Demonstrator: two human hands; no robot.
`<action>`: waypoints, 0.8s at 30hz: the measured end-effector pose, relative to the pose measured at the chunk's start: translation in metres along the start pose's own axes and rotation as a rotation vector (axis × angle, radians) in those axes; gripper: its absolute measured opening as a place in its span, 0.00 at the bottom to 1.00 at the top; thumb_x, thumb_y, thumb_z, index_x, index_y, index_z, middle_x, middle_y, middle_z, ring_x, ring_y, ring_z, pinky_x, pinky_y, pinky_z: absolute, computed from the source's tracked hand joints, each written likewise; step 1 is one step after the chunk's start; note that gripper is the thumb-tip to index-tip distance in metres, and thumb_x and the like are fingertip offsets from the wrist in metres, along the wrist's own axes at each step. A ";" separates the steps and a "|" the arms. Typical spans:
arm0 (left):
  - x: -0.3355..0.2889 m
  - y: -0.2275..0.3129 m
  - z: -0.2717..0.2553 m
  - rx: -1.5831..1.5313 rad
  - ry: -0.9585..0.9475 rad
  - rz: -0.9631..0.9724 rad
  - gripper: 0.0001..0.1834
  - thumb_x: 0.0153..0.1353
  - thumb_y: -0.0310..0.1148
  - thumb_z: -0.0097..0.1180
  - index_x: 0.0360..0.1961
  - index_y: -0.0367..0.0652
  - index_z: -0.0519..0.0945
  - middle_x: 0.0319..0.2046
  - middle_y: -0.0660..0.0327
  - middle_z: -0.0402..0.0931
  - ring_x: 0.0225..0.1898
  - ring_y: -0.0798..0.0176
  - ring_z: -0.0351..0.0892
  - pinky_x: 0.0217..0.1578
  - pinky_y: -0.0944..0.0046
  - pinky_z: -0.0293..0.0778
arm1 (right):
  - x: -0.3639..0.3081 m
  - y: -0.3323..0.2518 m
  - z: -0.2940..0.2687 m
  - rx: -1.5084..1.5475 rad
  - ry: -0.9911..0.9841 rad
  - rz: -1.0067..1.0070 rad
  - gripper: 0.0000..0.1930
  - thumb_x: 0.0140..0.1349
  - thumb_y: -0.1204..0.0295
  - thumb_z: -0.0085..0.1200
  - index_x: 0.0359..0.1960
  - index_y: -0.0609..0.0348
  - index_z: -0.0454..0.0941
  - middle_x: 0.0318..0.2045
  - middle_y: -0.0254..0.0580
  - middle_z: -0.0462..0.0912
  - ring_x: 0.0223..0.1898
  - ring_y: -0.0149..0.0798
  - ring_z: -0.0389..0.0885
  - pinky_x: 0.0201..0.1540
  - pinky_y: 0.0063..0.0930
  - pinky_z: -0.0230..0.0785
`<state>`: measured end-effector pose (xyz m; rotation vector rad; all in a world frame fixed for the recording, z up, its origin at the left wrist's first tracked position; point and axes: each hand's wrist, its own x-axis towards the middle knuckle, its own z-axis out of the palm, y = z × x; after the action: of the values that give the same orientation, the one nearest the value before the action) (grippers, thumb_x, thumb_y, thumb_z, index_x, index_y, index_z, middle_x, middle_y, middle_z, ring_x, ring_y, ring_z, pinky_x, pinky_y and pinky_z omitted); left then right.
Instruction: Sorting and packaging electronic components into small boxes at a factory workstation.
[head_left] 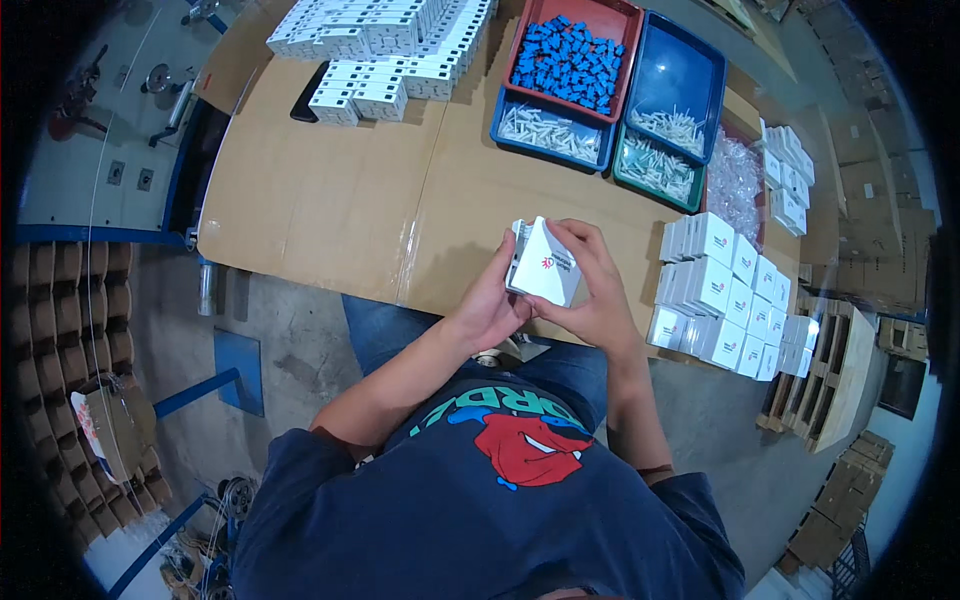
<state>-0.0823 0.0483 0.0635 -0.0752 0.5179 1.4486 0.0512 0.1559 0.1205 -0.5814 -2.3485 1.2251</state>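
Both of my hands are closed around a small white box (546, 265) with a red mark on its front, held over the table's near edge. My left hand (487, 300) grips its left side, with the thumb along the edge and the fingers underneath. My right hand (598, 285) wraps the right side, fingers over the top corner and thumb at the lower edge. A narrow grey-white side with small dark details shows at the box's left; I cannot tell whether it is a part inside.
Cardboard covers the table (320, 200). White electrical modules (385, 60) are stacked far left, beside a dark flat object (308, 95). A red tray (632, 20) holds blue pieces; blue and green trays (690, 45) hold white pins. Stacked white boxes (715, 290) and clear plastic bags (733, 180) sit right.
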 end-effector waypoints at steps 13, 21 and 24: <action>-0.001 0.008 0.012 0.090 0.089 0.003 0.34 0.77 0.63 0.32 0.71 0.52 0.66 0.60 0.59 0.76 0.60 0.60 0.79 0.56 0.57 0.79 | 0.003 0.009 0.004 -0.001 -0.034 -0.019 0.36 0.46 0.70 0.75 0.63 0.49 0.80 0.62 0.49 0.72 0.63 0.52 0.74 0.64 0.41 0.70; 0.002 0.005 0.004 0.057 0.064 -0.018 0.34 0.77 0.63 0.31 0.70 0.52 0.66 0.60 0.59 0.76 0.60 0.59 0.78 0.58 0.54 0.78 | 0.004 0.012 0.007 0.028 -0.053 -0.016 0.37 0.46 0.71 0.75 0.64 0.49 0.80 0.63 0.48 0.72 0.64 0.50 0.74 0.65 0.40 0.70; -0.001 0.006 0.003 0.021 0.012 -0.011 0.34 0.77 0.63 0.30 0.71 0.53 0.66 0.60 0.58 0.76 0.61 0.58 0.78 0.58 0.54 0.78 | 0.004 0.013 0.007 0.035 -0.057 -0.022 0.37 0.46 0.71 0.75 0.64 0.48 0.80 0.63 0.48 0.72 0.65 0.51 0.73 0.65 0.40 0.69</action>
<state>-0.0870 0.0497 0.0684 -0.0699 0.5417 1.4325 0.0468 0.1605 0.1066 -0.5150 -2.3683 1.2863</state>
